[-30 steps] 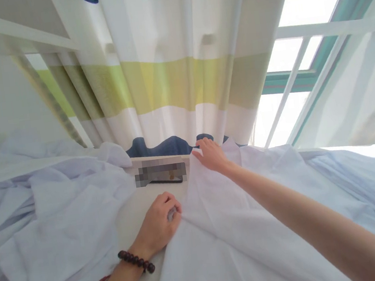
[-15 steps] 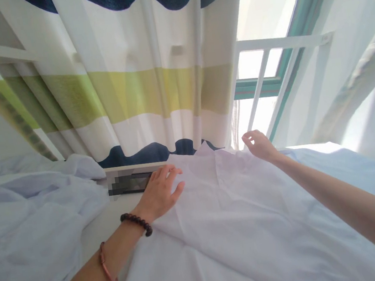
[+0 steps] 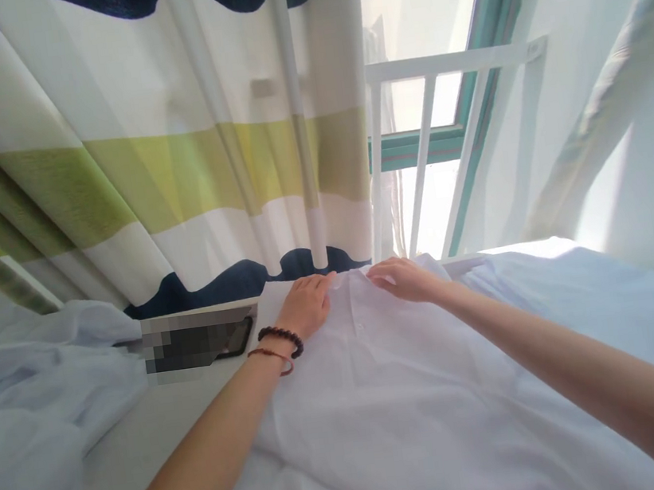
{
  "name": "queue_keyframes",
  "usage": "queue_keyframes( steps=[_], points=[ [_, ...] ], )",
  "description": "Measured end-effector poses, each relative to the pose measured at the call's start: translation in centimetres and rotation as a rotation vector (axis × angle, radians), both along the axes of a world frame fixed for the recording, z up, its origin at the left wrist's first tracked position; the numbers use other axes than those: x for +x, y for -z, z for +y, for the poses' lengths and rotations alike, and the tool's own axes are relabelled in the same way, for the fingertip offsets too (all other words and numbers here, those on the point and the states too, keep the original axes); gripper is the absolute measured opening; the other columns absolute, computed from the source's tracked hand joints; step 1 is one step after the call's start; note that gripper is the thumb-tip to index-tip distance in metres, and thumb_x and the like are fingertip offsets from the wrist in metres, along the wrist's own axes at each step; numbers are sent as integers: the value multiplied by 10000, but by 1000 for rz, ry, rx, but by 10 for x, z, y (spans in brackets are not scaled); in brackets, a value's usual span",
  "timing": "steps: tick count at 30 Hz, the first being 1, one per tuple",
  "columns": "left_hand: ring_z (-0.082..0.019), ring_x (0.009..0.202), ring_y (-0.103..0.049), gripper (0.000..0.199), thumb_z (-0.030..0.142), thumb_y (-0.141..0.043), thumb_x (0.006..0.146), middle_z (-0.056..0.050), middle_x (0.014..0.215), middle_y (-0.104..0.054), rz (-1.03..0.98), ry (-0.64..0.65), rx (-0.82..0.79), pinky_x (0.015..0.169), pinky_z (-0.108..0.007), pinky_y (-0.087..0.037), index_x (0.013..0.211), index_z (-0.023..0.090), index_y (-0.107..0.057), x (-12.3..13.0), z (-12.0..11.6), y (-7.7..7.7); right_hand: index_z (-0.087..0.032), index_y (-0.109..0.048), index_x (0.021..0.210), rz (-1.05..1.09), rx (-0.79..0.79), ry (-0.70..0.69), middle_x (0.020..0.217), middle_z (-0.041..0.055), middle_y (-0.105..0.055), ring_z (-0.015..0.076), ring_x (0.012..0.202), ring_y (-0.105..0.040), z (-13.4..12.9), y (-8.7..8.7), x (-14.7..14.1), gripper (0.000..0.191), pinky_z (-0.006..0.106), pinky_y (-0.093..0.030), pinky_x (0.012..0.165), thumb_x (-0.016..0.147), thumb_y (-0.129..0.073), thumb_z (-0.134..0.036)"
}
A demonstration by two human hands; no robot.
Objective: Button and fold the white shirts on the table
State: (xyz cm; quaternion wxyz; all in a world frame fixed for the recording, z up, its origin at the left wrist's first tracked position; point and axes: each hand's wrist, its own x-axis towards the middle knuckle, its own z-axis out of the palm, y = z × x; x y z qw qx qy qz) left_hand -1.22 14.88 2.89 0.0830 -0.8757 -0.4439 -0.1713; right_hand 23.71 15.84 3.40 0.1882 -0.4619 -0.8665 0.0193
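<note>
A white shirt (image 3: 383, 398) lies spread face up, its collar at the far edge and its button strip running toward me. My left hand (image 3: 306, 305), with a dark bead bracelet and a reddish band at the wrist, rests on the left side of the collar, fingers stretched out and lying on the cloth. On the collar's right side, my right hand (image 3: 405, 280) has its fingers pressed together on the fabric, pointing left. A small gap separates the two hands. The fingertips are partly lost against the bright cloth.
A dark phone-like object (image 3: 235, 337), partly pixelated, lies left of the shirt. Crumpled white cloth (image 3: 16, 406) is at the far left, pale blue cloth (image 3: 599, 297) at the right. Behind are a striped curtain (image 3: 184, 167), a white railing (image 3: 453, 62) and a window.
My left hand has moved from beside the phone-like object onto the collar. My right hand has come down from above the shirt's far right edge to the collar. The view has shifted right.
</note>
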Motion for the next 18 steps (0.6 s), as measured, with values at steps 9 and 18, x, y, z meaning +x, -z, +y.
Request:
queue_keyframes(
  steps=[9,18],
  points=[
    [-212,991,-610,304,312,-560,929,-92,1183,-587,-78,-143,-106,834,-410,-532,1190,157,-560,16,34,-14,-186,-624,1086,38,-109,221,1115,79,-649,194,972,-620,35,-9,-1,229,381,-494,868,975,-449,-281],
    [-206,1008,-600,273,312,-535,942,-95,1214,-577,-45,-227,-262,860,-410,-522,1179,181,-573,13,57,-4,-179,-577,1174,-33,-504,268,1189,77,-593,199,981,-611,66,-18,-9,287,404,-527,832,935,-544,-335]
  ],
)
